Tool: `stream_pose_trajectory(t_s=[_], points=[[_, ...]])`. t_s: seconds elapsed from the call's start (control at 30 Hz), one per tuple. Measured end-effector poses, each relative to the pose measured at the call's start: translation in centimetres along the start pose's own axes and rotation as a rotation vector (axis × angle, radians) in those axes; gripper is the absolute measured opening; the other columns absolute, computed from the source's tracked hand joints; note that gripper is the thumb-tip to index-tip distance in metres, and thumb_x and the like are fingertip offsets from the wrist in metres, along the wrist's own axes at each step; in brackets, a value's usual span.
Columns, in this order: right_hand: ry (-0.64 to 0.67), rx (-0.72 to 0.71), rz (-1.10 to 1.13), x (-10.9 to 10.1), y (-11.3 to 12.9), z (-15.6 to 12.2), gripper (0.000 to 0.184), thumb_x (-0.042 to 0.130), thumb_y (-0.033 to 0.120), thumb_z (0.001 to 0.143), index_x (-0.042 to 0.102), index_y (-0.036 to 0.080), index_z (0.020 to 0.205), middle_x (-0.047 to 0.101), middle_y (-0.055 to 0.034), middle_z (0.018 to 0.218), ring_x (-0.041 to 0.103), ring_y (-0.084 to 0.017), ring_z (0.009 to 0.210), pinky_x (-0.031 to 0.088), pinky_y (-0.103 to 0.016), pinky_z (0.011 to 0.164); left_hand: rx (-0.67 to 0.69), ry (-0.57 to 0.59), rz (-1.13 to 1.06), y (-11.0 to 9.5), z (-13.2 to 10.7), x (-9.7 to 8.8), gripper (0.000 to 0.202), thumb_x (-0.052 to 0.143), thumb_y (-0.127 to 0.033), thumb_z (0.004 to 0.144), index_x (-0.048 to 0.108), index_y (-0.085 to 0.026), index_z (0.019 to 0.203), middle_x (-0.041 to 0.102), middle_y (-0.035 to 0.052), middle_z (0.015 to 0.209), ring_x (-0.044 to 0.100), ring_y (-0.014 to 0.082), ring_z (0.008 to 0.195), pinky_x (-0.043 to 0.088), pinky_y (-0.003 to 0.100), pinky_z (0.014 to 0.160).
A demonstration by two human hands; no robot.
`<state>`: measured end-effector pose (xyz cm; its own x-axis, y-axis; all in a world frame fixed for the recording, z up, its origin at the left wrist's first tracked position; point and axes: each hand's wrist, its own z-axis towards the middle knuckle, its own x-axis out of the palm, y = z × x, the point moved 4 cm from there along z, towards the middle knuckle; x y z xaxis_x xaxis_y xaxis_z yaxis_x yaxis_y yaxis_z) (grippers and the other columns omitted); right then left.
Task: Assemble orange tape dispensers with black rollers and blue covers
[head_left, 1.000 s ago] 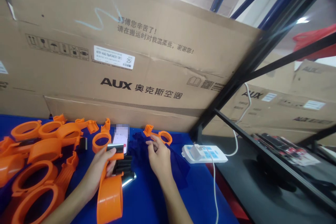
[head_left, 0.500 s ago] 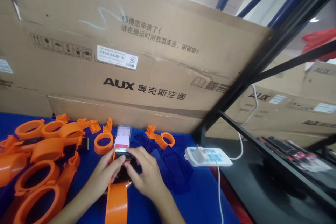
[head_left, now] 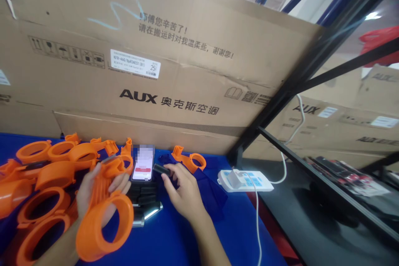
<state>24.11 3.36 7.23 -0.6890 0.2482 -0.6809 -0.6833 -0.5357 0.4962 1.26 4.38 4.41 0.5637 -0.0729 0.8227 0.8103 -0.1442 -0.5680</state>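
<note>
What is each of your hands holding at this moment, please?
Left hand: closed around an orange plastic ring-ended holder.
Right hand: closed, pinching a short black bar-shaped piece between thumb and fingers.

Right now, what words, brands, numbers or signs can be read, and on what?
"AUX 奥克斯空调": big box
"师傅您辛苦了! 请在搬运时对我温柔些,谢谢您!": big box
"KFR-46G/BpR3AES1 (B1)", "25": its white label
Arrows, glass, umbrella, open book, square code: signs on big box
"AUX": box at right
Too small or blurred: other labels, fine print, phone screen.
</note>
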Motion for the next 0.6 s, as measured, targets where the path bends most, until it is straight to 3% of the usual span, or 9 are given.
stream_pose_trajectory(t_s=[0.07,0.27,0.43,0.6], points=[[0.097,-0.031,-0.047,0.8,0.3,0.0,0.018,0.060,0.030,0.099,0.069,0.023,0.112,0.070,-0.0063,0.094,0.064,-0.022,0.083,0.052,-0.034,0.076,0.029,0.016,-0.092,-0.7,-0.3,0.2,0.028,0.055,-0.052,0.090,0.068,-0.027,0.087,0.036,-0.0032,0.049,0.038,0.0148,0.047,0.042,0.028,0.050],[0.301,-0.141,-0.064,4.4,2.0,-0.9,0.016,0.067,0.028,0.095,0.070,0.023,0.110,0.071,-0.0056,0.097,0.061,-0.022,0.087,0.046,-0.034,0.078,0.030,0.049,-0.125,-0.4,-0.7,0.5,0.026,0.055,-0.052,0.090,0.068,-0.029,0.092,0.036,-0.0032,0.050,0.036,0.0146,0.047,0.039,0.028,0.049],[0.334,-0.187,-0.054,6.2,2.7,-1.6,0.026,0.069,0.031,0.094,0.067,0.025,0.119,0.070,-0.0066,0.106,0.060,-0.024,0.099,0.044,-0.034,0.083,0.051,0.030,-0.104,-0.1,-0.7,1.0,0.026,0.053,-0.050,0.093,0.068,-0.030,0.097,0.035,-0.0045,0.050,0.034,0.0141,0.046,0.039,0.027,0.049],[0.300,-0.177,-0.044,5.5,2.8,-1.3,0.028,0.067,0.029,0.095,0.066,0.026,0.123,0.070,-0.0074,0.110,0.059,-0.024,0.098,0.044,-0.036,0.082,-0.005,-0.008,-0.098,0.0,-0.3,0.5,0.028,0.054,-0.053,0.092,0.068,-0.028,0.090,0.037,-0.0035,0.050,0.036,0.0148,0.047,0.040,0.028,0.050]])
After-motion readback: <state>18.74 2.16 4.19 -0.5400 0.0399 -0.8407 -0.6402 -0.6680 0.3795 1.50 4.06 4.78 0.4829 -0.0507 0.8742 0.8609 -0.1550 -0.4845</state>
